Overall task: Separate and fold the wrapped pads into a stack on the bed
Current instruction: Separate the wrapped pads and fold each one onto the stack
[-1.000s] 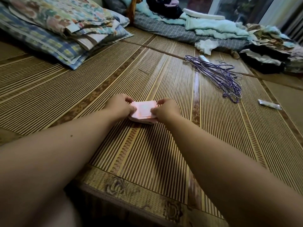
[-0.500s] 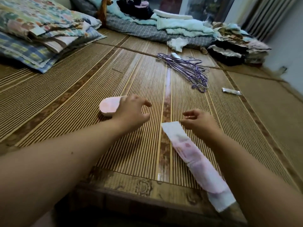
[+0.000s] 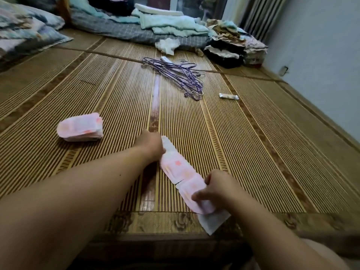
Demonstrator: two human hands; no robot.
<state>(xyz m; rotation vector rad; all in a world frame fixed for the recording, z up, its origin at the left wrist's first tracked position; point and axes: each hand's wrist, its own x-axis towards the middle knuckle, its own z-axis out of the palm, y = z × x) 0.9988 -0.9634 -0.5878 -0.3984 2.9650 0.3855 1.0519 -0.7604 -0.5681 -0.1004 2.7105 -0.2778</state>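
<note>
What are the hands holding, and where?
Both hold the pink strip of pads: left hand at its far end, right hand close to its near end.

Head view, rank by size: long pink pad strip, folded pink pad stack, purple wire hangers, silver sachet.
1. Long pink pad strip, nearest, so unsure against hangers.
2. Purple wire hangers.
3. Folded pink pad stack.
4. Silver sachet.
</note>
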